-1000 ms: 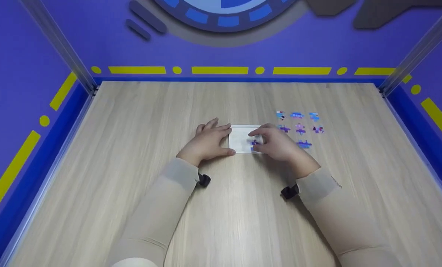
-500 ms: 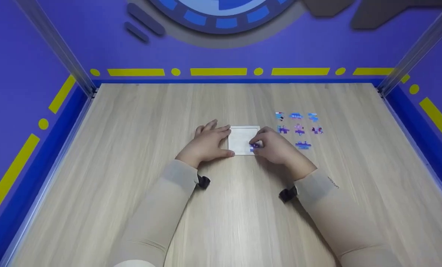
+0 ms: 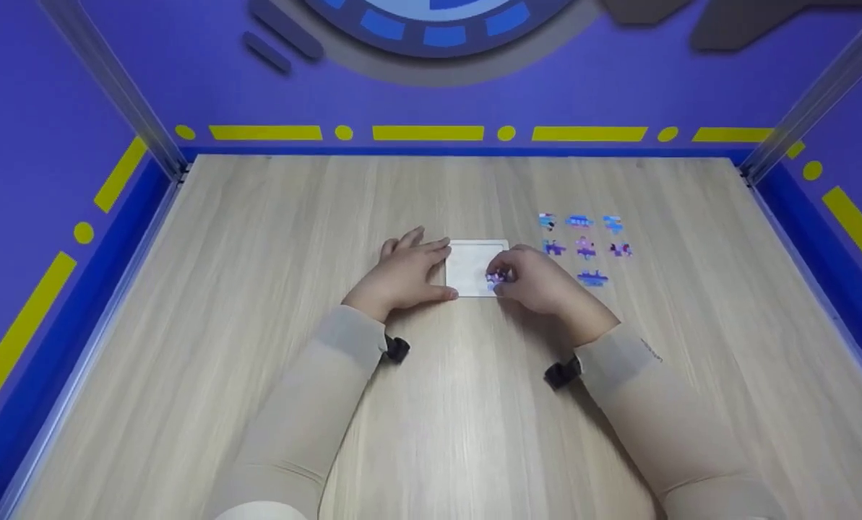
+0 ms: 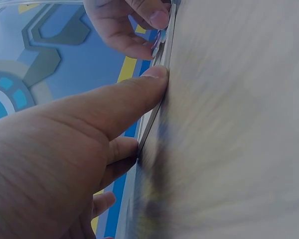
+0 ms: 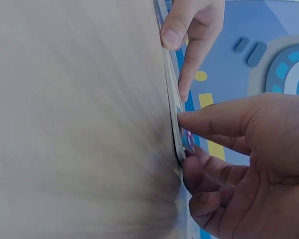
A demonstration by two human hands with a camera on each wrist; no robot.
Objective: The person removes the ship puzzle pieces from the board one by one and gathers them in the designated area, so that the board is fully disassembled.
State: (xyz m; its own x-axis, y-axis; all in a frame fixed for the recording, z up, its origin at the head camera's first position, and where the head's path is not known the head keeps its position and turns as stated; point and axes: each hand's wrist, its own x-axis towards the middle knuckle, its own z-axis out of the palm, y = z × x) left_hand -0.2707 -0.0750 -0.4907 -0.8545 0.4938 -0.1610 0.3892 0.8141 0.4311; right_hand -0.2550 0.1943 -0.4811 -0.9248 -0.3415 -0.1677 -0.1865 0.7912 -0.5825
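A shallow white puzzle tray point(image 3: 467, 269) with a raised rim lies flat on the table. My left hand point(image 3: 399, 276) rests at its left side, thumb on the near corner and straight fingers on the far one. At the tray's near right corner, my right hand point(image 3: 539, 280) pinches a purple and blue jigsaw piece point(image 3: 494, 279) between thumb and fingers. In the right wrist view the piece point(image 5: 189, 140) stands tilted at the tray's edge, partly hidden by the fingers. Whether it touches the tray floor I cannot tell.
Several loose jigsaw pieces lie apart in rows right of the tray, among them a pink one point(image 3: 585, 248) and a blue-purple one point(image 3: 592, 278) close to the right hand. Blue-purple walls point(image 3: 431, 108) enclose the wooden table point(image 3: 431, 404) at the back and sides.
My right fingers have drawn closer together around the jigsaw piece, and the piece has turned slightly at the near right corner. The left hand stays in place on the tray.
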